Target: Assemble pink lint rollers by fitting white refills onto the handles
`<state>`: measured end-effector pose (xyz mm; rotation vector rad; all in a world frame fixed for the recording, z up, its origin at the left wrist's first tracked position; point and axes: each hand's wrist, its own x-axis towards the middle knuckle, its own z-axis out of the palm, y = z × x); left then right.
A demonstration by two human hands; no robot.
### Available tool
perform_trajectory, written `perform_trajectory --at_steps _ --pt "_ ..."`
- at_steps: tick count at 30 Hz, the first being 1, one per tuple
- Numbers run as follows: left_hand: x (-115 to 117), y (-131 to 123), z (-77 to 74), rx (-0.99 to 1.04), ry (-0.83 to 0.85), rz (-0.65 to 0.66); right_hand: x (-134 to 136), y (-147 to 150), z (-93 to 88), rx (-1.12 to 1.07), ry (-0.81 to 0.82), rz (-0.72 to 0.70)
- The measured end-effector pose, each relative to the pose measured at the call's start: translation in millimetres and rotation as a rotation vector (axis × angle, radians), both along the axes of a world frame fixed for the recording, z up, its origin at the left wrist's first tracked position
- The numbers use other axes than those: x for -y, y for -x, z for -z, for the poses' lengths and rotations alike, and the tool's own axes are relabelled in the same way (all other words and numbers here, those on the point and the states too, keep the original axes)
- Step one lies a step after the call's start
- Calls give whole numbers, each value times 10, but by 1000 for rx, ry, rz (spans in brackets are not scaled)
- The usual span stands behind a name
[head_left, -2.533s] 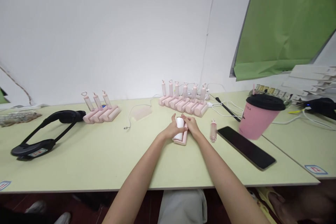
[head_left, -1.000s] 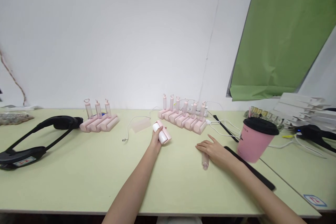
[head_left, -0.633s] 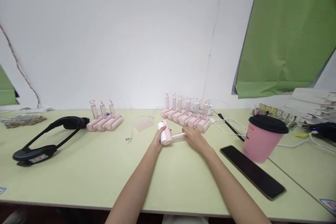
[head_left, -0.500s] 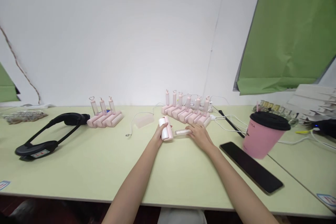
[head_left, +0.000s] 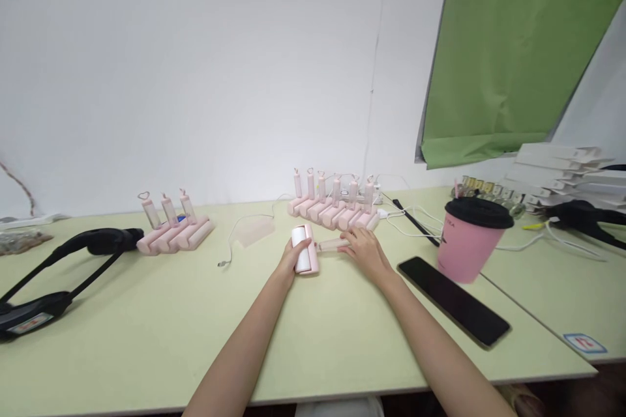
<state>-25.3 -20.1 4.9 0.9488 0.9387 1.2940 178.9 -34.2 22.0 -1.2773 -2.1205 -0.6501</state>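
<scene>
My left hand (head_left: 289, 257) is closed around a pink lint roller head (head_left: 312, 259) with a white sticky roll (head_left: 301, 250) along its left side. From the right, my right hand (head_left: 362, 249) grips a clear, pink-tinted handle (head_left: 330, 245) lying sideways. The handle's left end meets, or nearly meets, the side of the head; whether the two are joined I cannot tell. Behind my right hand stands a row of several pink lint rollers (head_left: 337, 208) with their handles upright. Three more lint rollers (head_left: 174, 234) stand to the left.
A black headset (head_left: 63, 273) lies at the left. A white cable (head_left: 229, 241) and a pale pink sheet (head_left: 254, 229) are behind my left hand. At the right are a black phone (head_left: 452, 300), a pink cup (head_left: 467, 244), more cables and stacked white boxes (head_left: 552, 172).
The handle's left end has come up to the lint roller head, closing the gap between them. The head has turned more upright. My view has shifted to the right.
</scene>
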Motion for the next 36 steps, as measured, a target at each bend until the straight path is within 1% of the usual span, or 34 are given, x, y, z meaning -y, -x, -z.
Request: perform_trajectory --at_steps 3,6,9,13,16,21,25,30,36 --pt "-3 1 -3 11 1 -18 74 11 -97 34 -20 -4" --pt "8 6 -18 -16 15 -55 110 23 -150 17 -11 -17" --pt "19 4 -26 -50 30 -84 95 20 -137 -2 32 -34" --pt "43 -15 -36 -43 41 -72 64 9 -92 -23 60 -48" --pt "67 -27 -55 -51 42 -84 67 7 -93 -44 82 -64" --pt "72 -10 -93 -127 -39 -131 61 -7 -93 -103 167 -117" --pt "63 23 -111 -151 -110 -119 51 -20 -79 -139 237 -159" --pt "85 44 -161 -114 -145 -137 98 26 -111 -154 231 -180" --pt "87 62 -193 -101 -139 -154 128 39 -154 -149 245 -186"
